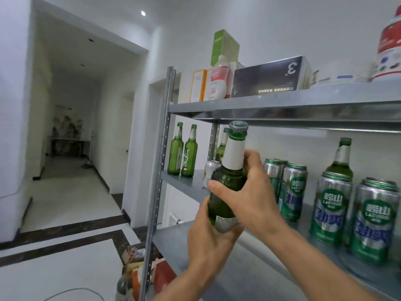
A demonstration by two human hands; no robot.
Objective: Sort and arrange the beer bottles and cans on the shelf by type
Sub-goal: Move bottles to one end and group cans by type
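Observation:
A green beer bottle (227, 181) with a white neck label is held upright in front of the grey metal shelf (186, 246). My left hand (208, 237) cups its base from below and my right hand (249, 192) wraps its shoulder. Two green bottles (183, 153) stand at the shelf's far left end. Another bottle (221, 146) and a silver can (209, 170) are partly hidden behind the held one. Several green-and-silver cans (329, 207) stand to the right, with one more bottle (340, 159) behind them.
The upper shelf board (282, 105) hangs close above the held bottle's cap and carries boxes and a pink-labelled bottle (219, 79). A perforated upright post (160, 170) marks the shelf's left edge. Bags lie on the floor (141, 272) below. A corridor opens to the left.

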